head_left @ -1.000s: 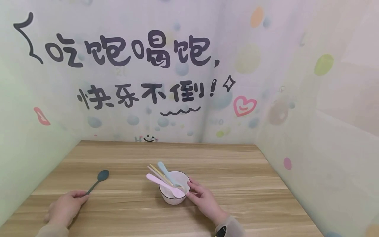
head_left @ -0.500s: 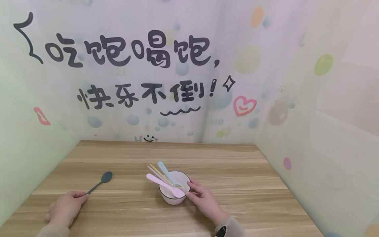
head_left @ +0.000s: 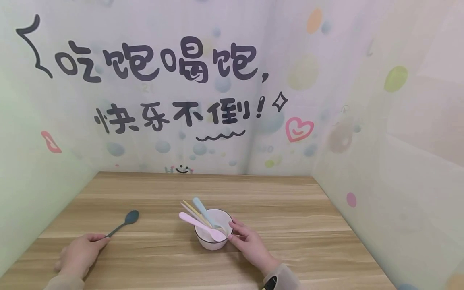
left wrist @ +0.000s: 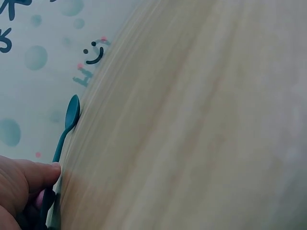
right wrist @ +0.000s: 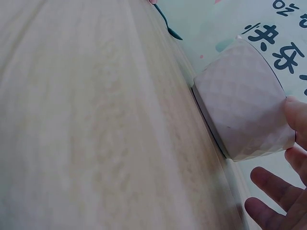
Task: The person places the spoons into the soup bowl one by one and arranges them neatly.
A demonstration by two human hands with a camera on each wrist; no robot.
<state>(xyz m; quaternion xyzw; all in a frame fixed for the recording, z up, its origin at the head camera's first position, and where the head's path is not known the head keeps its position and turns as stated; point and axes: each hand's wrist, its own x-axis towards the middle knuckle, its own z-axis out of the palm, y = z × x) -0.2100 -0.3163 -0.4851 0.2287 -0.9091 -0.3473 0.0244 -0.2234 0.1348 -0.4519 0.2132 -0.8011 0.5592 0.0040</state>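
My left hand (head_left: 80,253) pinches the handle of a dark teal spoon (head_left: 132,217) at the left of the table. In the left wrist view the thumb presses on the handle, and the head of the spoon (left wrist: 72,111) points away from the hand. My right hand (head_left: 252,246) holds the right side of a small white bowl (head_left: 212,245) with a dark rim. A faceted outer wall of the bowl (right wrist: 240,103) shows in the right wrist view, thumb against it near the rim. In the bowl lean a pink spoon (head_left: 203,226), a light blue utensil (head_left: 203,210) and thin yellow and pink sticks (head_left: 193,209).
The wood-grain table (head_left: 163,266) is bounded by a printed back wall (head_left: 232,161) and by side walls on the left and right. A dark watch (head_left: 270,283) sits on the right wrist.
The head of the teal spoon has swung a little to the right and toward me, its handle still in my left hand. The bowl and my right hand have stayed in place.
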